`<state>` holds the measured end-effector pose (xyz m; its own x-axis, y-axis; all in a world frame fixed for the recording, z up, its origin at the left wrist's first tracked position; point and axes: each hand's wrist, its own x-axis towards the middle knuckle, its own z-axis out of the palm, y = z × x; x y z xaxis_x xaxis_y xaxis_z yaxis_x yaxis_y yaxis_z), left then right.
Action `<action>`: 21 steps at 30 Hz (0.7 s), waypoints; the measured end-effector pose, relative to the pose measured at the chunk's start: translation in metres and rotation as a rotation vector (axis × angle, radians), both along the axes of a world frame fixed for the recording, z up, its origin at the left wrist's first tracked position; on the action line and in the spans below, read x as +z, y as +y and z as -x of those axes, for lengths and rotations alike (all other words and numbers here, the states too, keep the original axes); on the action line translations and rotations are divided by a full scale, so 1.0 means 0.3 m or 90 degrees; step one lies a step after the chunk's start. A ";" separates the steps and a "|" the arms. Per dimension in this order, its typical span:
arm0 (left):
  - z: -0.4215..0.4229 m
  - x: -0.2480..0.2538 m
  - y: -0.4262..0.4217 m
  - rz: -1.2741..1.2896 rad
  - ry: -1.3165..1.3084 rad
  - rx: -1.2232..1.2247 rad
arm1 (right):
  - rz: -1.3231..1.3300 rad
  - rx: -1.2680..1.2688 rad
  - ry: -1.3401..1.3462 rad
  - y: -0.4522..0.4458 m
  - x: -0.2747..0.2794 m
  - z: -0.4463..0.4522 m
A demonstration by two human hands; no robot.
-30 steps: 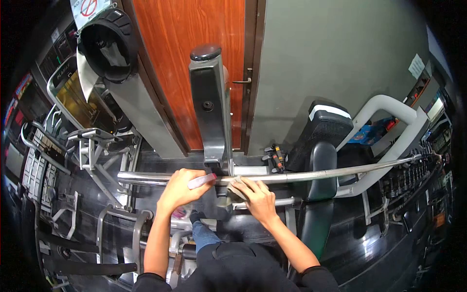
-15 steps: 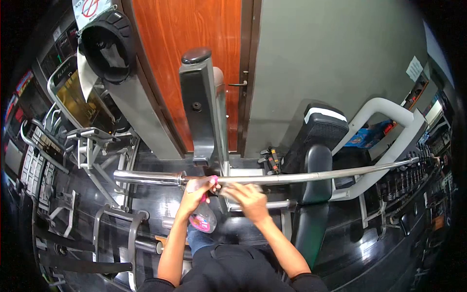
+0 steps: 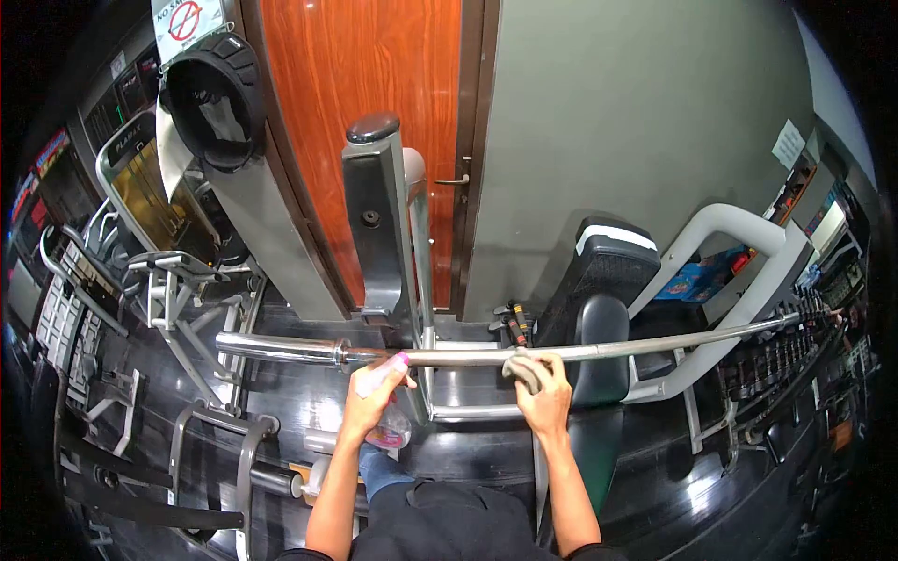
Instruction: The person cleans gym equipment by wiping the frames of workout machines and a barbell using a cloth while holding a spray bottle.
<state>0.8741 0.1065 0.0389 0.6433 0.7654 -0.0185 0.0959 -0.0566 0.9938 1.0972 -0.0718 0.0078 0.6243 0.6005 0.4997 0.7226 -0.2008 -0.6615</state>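
A long metal barbell (image 3: pixel 645 347) lies across the view in front of a black rack post (image 3: pixel 379 220). My left hand (image 3: pixel 368 397) is closed round the neck of a spray bottle (image 3: pixel 391 432) with a pink and white head, just below the bar near its thick end sleeve. The bottle's clear body hangs under the hand, partly hidden. My right hand (image 3: pixel 545 396) grips a greyish cloth (image 3: pixel 529 371) against the bar, in front of the black bench pad.
A padded bench (image 3: pixel 601 351) with a grey curved frame (image 3: pixel 739 220) stands on the right. Dumbbells (image 3: pixel 772 360) line the far right. Gym machines (image 3: pixel 173 290) fill the left. Behind are an orange-brown door (image 3: pixel 365 75) and a grey wall (image 3: pixel 645 112).
My right hand has slid right along the bar with the cloth, away from my left hand. My left hand, with the bottle, has shifted from over the bar to just below it.
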 end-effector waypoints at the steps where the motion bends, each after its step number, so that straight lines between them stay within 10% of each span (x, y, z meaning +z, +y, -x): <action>1: 0.001 0.007 -0.012 -0.017 0.033 0.007 | -0.030 -0.015 0.015 0.006 0.025 -0.006; 11: -0.076 0.034 -0.100 -0.534 0.127 0.017 | 0.209 0.265 0.023 0.262 0.138 0.083; 21: -0.196 -0.085 -0.052 -0.493 0.051 -0.047 | 0.240 0.138 0.076 0.045 0.174 -0.134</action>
